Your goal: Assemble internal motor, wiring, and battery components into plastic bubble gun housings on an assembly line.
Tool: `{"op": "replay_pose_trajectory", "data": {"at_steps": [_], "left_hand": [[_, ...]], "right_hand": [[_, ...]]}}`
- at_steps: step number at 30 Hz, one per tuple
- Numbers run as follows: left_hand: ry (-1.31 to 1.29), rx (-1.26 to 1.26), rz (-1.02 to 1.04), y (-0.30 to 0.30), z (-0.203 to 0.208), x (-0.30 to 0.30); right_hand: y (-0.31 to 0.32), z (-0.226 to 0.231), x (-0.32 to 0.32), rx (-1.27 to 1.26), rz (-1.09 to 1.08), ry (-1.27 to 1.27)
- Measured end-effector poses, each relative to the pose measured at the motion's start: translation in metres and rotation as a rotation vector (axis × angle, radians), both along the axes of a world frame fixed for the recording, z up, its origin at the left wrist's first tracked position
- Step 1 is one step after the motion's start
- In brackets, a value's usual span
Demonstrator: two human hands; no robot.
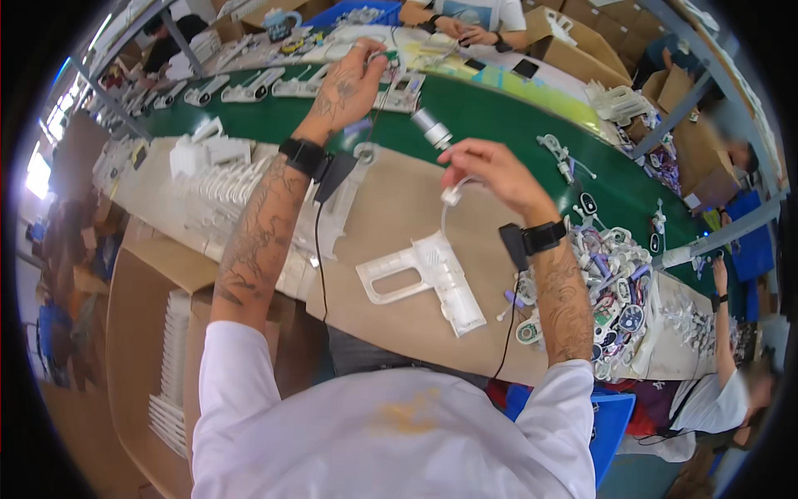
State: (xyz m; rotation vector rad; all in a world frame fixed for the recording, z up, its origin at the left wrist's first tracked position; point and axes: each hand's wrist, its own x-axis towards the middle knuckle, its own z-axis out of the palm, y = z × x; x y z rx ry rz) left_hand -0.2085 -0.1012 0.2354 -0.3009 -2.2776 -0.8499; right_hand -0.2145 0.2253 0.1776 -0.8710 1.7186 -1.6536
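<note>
My left hand [349, 83] reaches far out over the green conveyor belt [499, 125] and pinches a small part beside the white housings lying there. My right hand [490, 170] hovers above the cardboard work board [399, 208]; it holds a small silver cylinder [432, 129] with a thin white tube and connector [451, 196] hanging from it. Below that hand, a white pistol-shaped plastic shell [428, 274] lies flat on the board. Both wrists wear black bands with cables.
Stacked white shells [224, 191] sit left of the board. A heap of small white and purple parts [619, 283] lies to the right. Cardboard boxes [158, 349] stand at lower left. Other people work across the belt [474, 17] and at right [723, 382].
</note>
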Motion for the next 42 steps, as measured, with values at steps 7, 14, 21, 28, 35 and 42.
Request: {"op": "replay_pose_trajectory", "data": {"at_steps": [7,14,21,28,35,42], "left_hand": [[0.167,-0.043,-0.106,0.018,-0.06,0.025],[-0.061,0.033,-0.175,0.067,-0.162,0.104],[-0.437,0.33,0.138,0.048,-0.174,0.16],[-0.548,0.468,0.191,0.045,-0.171,0.186],[-0.586,0.509,0.246,0.058,-0.165,0.163],[-0.631,0.123,0.165,0.1,-0.18,0.187]], "right_hand": [[0.026,0.022,0.013,0.49,-0.437,0.601],[0.04,-0.081,0.117,0.91,-0.238,0.966],[0.006,-0.105,0.067,0.726,-0.056,1.002],[-0.007,-0.066,0.038,0.707,0.067,0.976],[0.01,-0.034,0.026,0.623,-0.128,1.215],[0.061,-0.087,0.05,0.658,-0.085,1.116]]}}
